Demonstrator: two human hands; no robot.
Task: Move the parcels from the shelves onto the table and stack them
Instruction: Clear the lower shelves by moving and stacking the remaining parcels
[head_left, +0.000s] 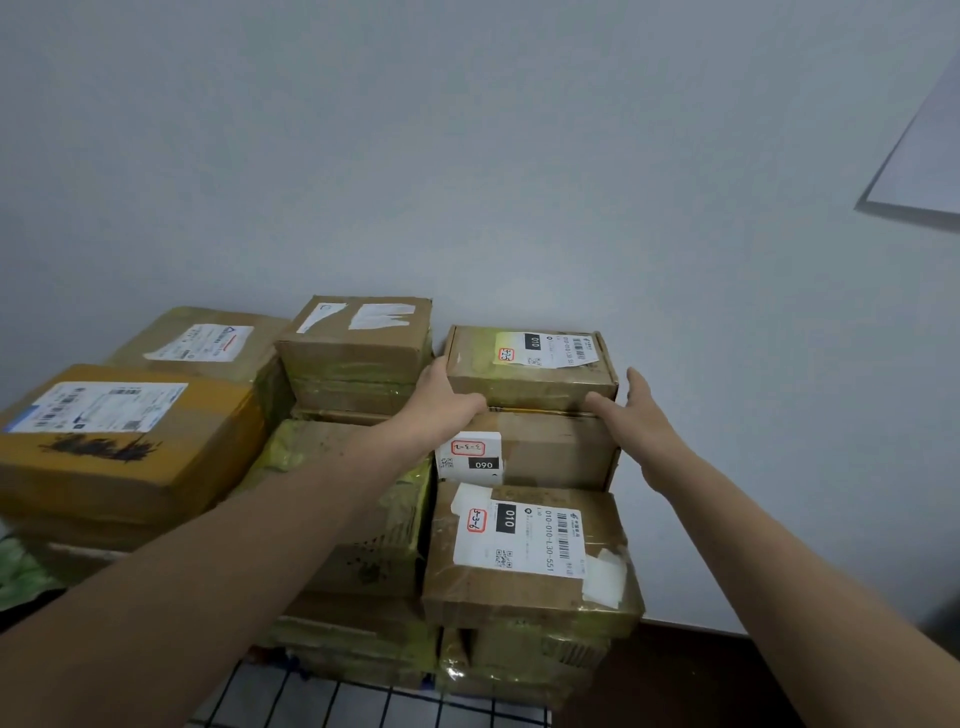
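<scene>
Two hands flank the small top parcel in the head view; it sits on the right-hand pile against the wall, resting on a larger box. The left hand presses flat against its left side, thumb along the lower front edge. The right hand is spread open just beside the right corner, the thumb about touching. Whether this pile stands on shelf or table, I cannot tell; a gridded surface shows below. Judged as a two-handed squeeze: next, the right palm must close in before any lift.
</scene>
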